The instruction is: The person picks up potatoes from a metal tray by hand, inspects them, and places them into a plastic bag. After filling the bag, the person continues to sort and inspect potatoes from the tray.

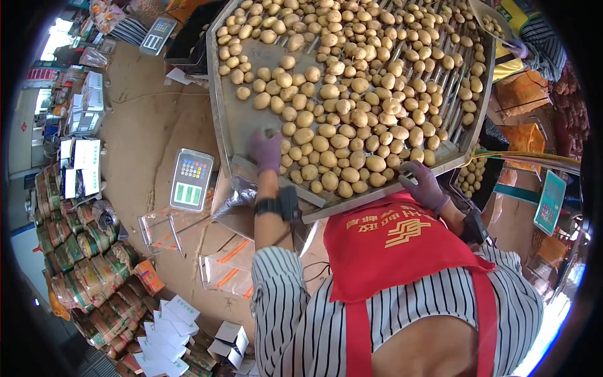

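Many potatoes (359,118) lie on a large metal sorting table (245,119), thickest in the middle and along the front. My left hand (266,149), in a purple glove, is over the bare metal at the table's left front, beside the nearest potatoes. Its fingers look curled and slightly blurred; whether anything is inside them is hidden. At the front right, my right hand (426,187), gloved too, rests by the table's rim with fingers spread and nothing in them. A dark band with a device (286,203) is on my left wrist.
A scale (192,179) stands left of the table, above an open carton lined with plastic (239,195). A crate of potatoes (471,178) sits at the right. Another person's gloved hand (517,49) is at the far right by a scoop (490,22). Stacked sacks (94,270) fill the left.
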Demonstrator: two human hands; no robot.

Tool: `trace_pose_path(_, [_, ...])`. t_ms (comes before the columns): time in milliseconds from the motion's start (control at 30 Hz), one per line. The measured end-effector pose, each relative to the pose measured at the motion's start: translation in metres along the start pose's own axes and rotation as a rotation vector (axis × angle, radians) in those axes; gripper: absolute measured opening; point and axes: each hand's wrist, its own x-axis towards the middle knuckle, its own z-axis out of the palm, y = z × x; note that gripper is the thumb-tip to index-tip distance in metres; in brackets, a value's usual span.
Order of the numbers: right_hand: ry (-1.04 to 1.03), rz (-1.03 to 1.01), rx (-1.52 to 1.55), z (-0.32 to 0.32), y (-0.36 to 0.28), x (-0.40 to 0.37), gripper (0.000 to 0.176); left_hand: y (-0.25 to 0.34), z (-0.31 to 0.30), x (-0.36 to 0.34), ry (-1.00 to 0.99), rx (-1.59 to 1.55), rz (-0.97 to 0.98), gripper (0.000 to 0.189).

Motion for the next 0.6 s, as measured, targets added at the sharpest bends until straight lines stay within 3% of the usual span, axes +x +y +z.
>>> trace_pose_path(33, [-0.024, 0.007, -0.008, 0.001, -0.001, 0.006, 0.029, -0.023, 0.002, -0.007, 0.255, -0.124, -0.040, 0.040])
trace_pose_path(100, [-0.068, 0.021, -0.005, 0.003, -0.011, 0.018, 0.029, -0.037, -0.058, -0.046, 0.181, -0.130, 0.314, 0.041])
trace_pose_path(167, [-0.118, 0.032, -0.011, 0.007, -0.017, 0.029, 0.028, -0.079, -0.097, -0.094, 0.134, -0.329, 0.143, 0.039])
trace_pose_path(233, [-0.145, -0.058, 0.025, 0.018, -0.019, 0.040, 0.027, -0.141, -0.126, -0.161, 0.269, -0.590, -0.225, 0.015])
trace_pose_path(300, [-0.158, -0.069, 0.004, 0.026, -0.025, 0.047, 0.027, -0.159, -0.172, -0.225, -0.010, -2.114, -0.462, 0.031])
trace_pose_path(367, [-0.175, -0.135, -0.104, 0.032, -0.024, 0.052, 0.028, -0.296, -0.179, -0.293, 0.127, -2.218, -0.517, 0.034])
trace_pose_path(433, [-0.185, -0.132, -0.113, 0.035, -0.026, 0.055, 0.028, -0.380, -0.200, -0.331, 1.207, -2.120, -1.129, 0.041])
trace_pose_path(533, [-0.149, -0.092, -0.020, 0.038, -0.029, 0.055, 0.030, -0.286, -0.225, -0.308, 1.282, -1.397, -1.366, 0.057])
trace_pose_path(567, [-0.145, -0.088, -0.023, 0.038, -0.030, 0.052, 0.030, -0.290, -0.222, -0.306, 1.275, -1.397, -1.368, 0.057])
trace_pose_path(600, [-0.119, -0.087, -0.045, 0.037, -0.033, 0.051, 0.031, -0.306, -0.214, -0.302, 0.832, -1.033, -0.850, 0.055])
